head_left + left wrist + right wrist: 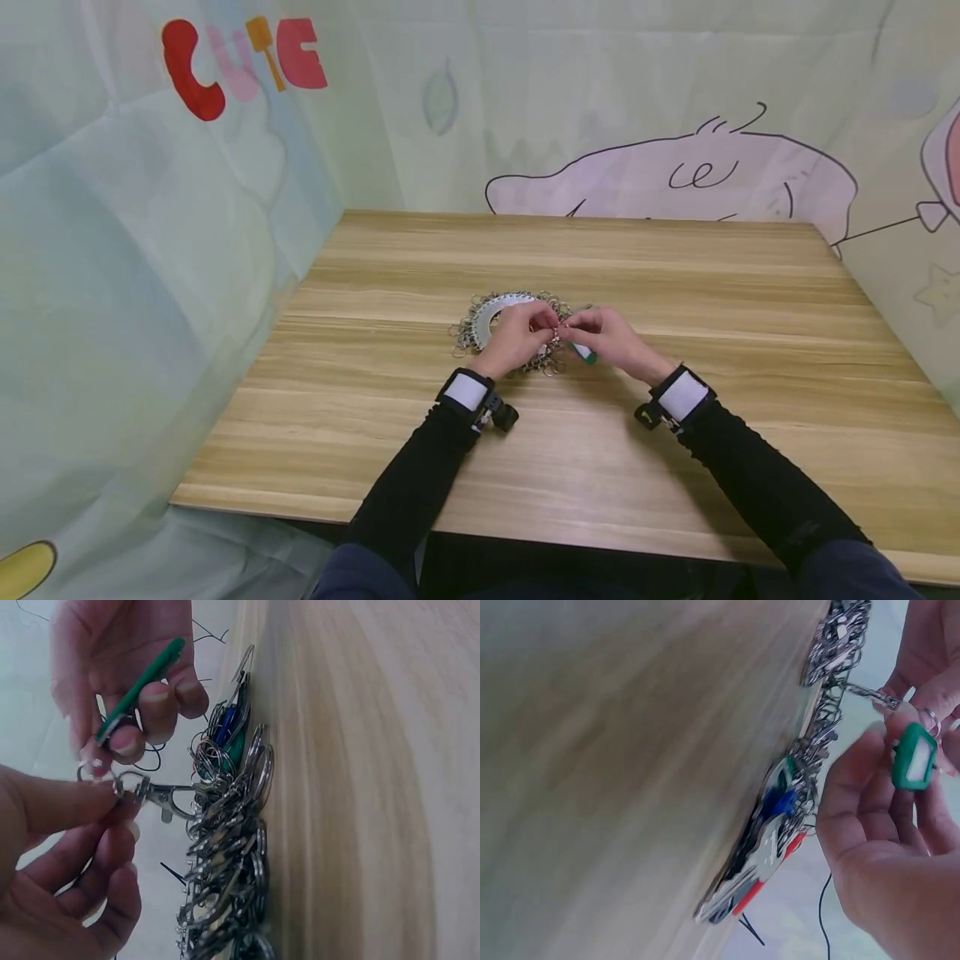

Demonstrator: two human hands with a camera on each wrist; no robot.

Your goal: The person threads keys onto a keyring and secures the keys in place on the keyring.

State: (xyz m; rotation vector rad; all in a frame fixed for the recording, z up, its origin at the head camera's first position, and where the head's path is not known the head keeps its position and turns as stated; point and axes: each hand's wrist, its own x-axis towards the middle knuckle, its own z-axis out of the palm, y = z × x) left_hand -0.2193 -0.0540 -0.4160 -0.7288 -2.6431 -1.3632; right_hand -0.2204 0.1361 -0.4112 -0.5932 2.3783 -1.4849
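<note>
A round metal key holder, its rim crowded with swivel clasps and rings, lies on the table under both hands. My left hand pinches the split ring at the end of one swivel clasp, which stretches out from the holder. Close beside it, my right hand holds a green key tag with a white label window. The fingertips of both hands meet at the split ring, and they partly hide where ring and tag come together.
Several keys lie bunched at the holder's edge, with a blue key tag and a red tag among them. The wooden table runs back to a printed cloth wall, and another cloth hangs along its left side.
</note>
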